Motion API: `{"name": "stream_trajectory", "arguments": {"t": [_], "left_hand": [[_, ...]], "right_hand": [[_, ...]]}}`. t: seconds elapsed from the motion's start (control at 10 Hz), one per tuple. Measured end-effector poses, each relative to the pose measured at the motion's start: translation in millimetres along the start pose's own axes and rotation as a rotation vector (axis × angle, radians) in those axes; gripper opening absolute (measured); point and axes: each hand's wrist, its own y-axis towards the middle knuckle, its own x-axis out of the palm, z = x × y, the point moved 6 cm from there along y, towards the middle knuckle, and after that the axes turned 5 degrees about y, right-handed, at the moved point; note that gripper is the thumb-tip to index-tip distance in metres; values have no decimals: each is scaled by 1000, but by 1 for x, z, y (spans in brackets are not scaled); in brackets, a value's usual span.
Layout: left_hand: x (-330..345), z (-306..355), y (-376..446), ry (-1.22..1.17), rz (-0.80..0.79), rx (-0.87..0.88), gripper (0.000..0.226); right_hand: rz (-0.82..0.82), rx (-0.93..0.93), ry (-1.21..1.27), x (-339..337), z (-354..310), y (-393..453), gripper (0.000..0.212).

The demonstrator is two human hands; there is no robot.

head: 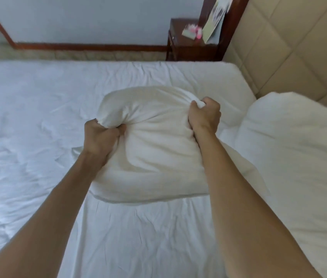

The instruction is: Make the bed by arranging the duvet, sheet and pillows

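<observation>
Both bare forearms extend forward from the bottom corners of the view and converge toward the centre. The left hand (100, 135) is clenched, its fingers curled round a bunched fold of the pillow (154, 149), with the back of the hand facing up. The right hand (204, 115) sits higher and further forward, likewise fisted on gathered pillow fabric, its wrist straight.

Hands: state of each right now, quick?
Left hand: closed, gripping a bunched fistful of the pillow.
Right hand: closed, gripping the same pillow at its far edge.
</observation>
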Motion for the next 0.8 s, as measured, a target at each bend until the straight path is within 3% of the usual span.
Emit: {"name": "stream_trajectory", "arguments": {"t": [0.3,0.4,0.6,0.7,0.8], "left_hand": [[19,156,-148,-236,-154,275,23],[46,200,-210,-256,-221,367,46],[131,262,-343,-316,-411,560,24],[199,250,-385,-226,-502,475,17],[267,205,-428,498,-840,346,68]], "right_hand": [[170,-208,198,-202,-88,-40,45],[289,-312,227,-292,-104,-47,45],[603,-478,210,-483,-101,-56,39],[705,-400,157,-562,-67,-58,44],[659,-119,17,-606,1,-37,28]]}}
